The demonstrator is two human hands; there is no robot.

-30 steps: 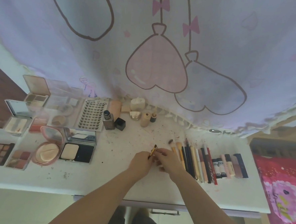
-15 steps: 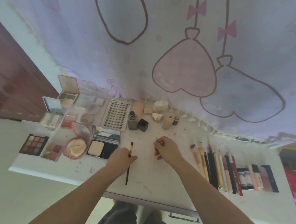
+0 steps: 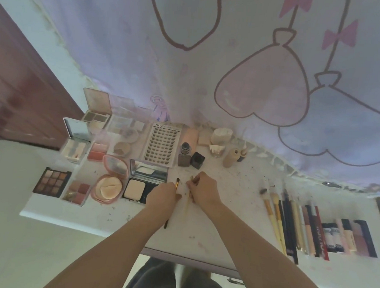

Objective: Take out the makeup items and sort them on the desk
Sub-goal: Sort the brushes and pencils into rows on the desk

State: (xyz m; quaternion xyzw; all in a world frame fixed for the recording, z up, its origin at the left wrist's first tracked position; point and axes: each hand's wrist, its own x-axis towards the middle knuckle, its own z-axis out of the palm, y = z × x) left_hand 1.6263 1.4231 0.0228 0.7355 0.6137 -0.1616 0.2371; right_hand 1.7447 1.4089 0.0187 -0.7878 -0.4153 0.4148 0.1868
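Note:
My left hand grips a thin black-handled brush with a gold ferrule, held upright over the white desk. Its lower end shows below my wrist. My right hand pinches a pale, slim brush just to the right of it. Both hands sit close together at the desk's middle. Left of them lie open compacts, a pink puff case and palettes. A row of brushes and pencils and lipsticks lies at the right.
A lash tray, a foundation bottle, a black cube cap and small bottles stand along the back by the patterned curtain. The desk's front edge is near my forearms. My knees show below.
My hands parted with one brush each, then came close together again at the desk's middle. The camera has swung left, so the brush row now sits further right.

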